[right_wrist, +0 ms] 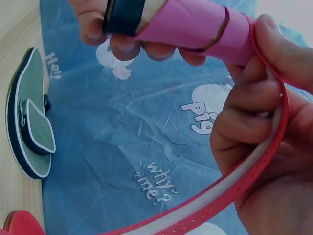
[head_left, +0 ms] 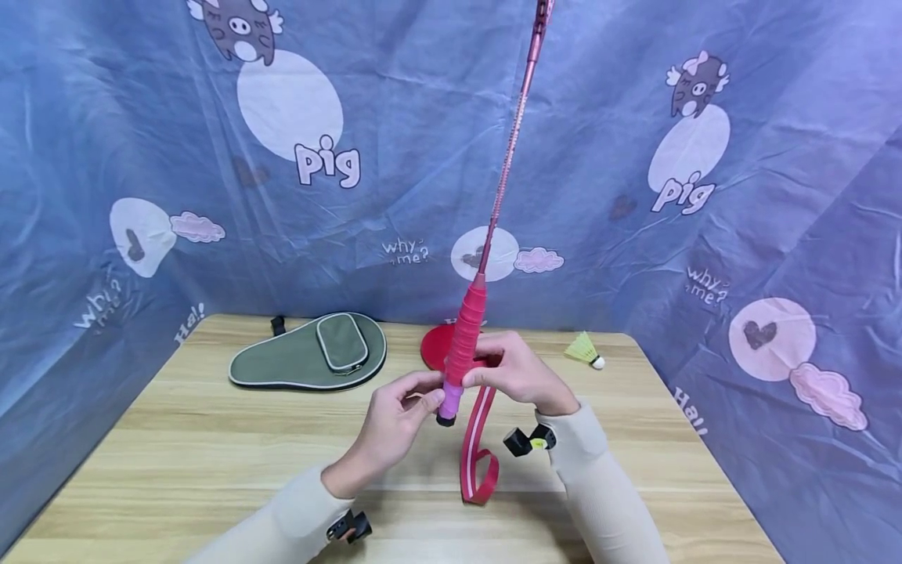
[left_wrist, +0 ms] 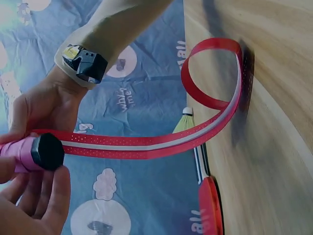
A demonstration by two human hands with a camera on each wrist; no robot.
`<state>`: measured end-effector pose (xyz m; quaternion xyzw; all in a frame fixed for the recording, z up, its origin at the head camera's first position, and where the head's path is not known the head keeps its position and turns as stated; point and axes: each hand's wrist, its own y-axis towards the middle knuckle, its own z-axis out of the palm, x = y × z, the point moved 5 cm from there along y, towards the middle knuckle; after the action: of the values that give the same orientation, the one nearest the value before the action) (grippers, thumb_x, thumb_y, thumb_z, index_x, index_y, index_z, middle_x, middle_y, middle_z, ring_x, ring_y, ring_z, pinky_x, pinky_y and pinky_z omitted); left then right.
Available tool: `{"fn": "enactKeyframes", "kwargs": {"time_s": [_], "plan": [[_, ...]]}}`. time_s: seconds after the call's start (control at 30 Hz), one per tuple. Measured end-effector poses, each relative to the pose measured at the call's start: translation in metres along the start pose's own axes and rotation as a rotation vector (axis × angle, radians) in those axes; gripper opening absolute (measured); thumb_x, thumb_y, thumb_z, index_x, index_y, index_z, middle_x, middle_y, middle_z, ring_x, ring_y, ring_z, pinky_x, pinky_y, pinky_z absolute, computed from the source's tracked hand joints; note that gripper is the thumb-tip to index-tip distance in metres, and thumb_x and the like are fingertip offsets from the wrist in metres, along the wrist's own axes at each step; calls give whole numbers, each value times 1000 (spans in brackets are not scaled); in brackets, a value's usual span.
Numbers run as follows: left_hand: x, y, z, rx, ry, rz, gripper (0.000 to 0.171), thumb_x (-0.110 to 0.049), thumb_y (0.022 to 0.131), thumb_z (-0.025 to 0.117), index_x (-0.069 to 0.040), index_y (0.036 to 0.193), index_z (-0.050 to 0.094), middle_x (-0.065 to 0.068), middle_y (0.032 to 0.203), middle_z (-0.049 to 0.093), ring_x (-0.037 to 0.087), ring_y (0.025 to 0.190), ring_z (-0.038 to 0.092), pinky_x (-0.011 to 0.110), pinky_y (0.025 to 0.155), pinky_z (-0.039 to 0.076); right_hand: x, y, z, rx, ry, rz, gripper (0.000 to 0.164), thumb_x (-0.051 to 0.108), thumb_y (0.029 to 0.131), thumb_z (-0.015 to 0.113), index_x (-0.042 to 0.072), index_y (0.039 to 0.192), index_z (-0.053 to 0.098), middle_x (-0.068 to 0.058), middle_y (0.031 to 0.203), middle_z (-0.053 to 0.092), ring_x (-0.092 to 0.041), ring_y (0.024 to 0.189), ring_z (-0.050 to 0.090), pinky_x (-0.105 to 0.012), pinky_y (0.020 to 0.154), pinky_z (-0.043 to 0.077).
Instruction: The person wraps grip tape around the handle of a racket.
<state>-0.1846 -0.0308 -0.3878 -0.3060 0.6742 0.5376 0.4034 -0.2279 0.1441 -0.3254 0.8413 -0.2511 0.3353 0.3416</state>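
Observation:
A badminton racket [head_left: 463, 337] stands tilted in front of me, its head running out of the top of the head view. Red grip tape covers most of the handle; pink-purple wrap [right_wrist: 195, 29] shows near the black butt cap [left_wrist: 50, 152]. My left hand [head_left: 395, 419] holds the handle's lower end with thumb and fingers. With its thumb at the handle, my right hand [head_left: 517, 372] holds the red grip tape [left_wrist: 146, 148] where it leaves the racket. The loose tape, with a white stripe on its underside, passes over the right fingers and hangs down, curled at its end.
A green paddle case [head_left: 275, 364] with a small zipped pocket lies at the back left of the wooden table [head_left: 232, 462]. Behind the hands is a red table tennis paddle [head_left: 434, 345], partly hidden. A yellow shuttlecock [head_left: 582, 347] lies at the back right. Blue printed cloth surrounds the table.

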Motion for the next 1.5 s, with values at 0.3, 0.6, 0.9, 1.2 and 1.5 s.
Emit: {"fn": "enactKeyframes", "kwargs": {"time_s": [0.3, 0.6, 0.9, 1.2, 1.5], "plan": [[-5, -2, -1, -119, 187, 166, 33, -15, 82, 86, -13, 113, 74, 2, 95, 75, 12, 83, 71, 29, 73, 63, 6, 5, 9, -67, -61, -85, 22, 2, 82, 81, 2, 104, 76, -11, 87, 73, -3, 73, 59, -23, 60, 55], [-9, -2, -3, -179, 279, 181, 25, -13, 81, 86, -17, 104, 76, -3, 84, 72, 7, 76, 67, 28, 71, 60, 10, 6, 14, -107, -106, -71, 17, 7, 81, 83, 9, 97, 76, -3, 74, 63, -4, 65, 47, -20, 52, 42], [-12, -2, -5, -159, 267, 249, 23, -11, 85, 82, -13, 107, 76, -1, 86, 72, 8, 77, 67, 31, 70, 60, 8, 6, 13, -91, -19, -45, 22, 5, 83, 81, 1, 103, 76, -9, 80, 66, -9, 66, 53, -21, 56, 50], [-14, -1, -5, -146, 248, 245, 22, -9, 85, 81, -10, 106, 76, 1, 85, 72, 6, 77, 67, 27, 71, 60, 4, 5, 13, -83, 45, -3, 23, 6, 87, 77, -3, 108, 74, -4, 89, 70, -3, 73, 59, -20, 63, 53], [-14, -2, -4, -83, 162, 207, 22, -7, 88, 77, -6, 109, 74, 6, 91, 73, 6, 83, 66, 25, 78, 61, 3, 4, 12, -72, 104, -52, 29, 12, 90, 75, -9, 111, 71, 7, 94, 70, -4, 79, 62, -21, 68, 55]]}}
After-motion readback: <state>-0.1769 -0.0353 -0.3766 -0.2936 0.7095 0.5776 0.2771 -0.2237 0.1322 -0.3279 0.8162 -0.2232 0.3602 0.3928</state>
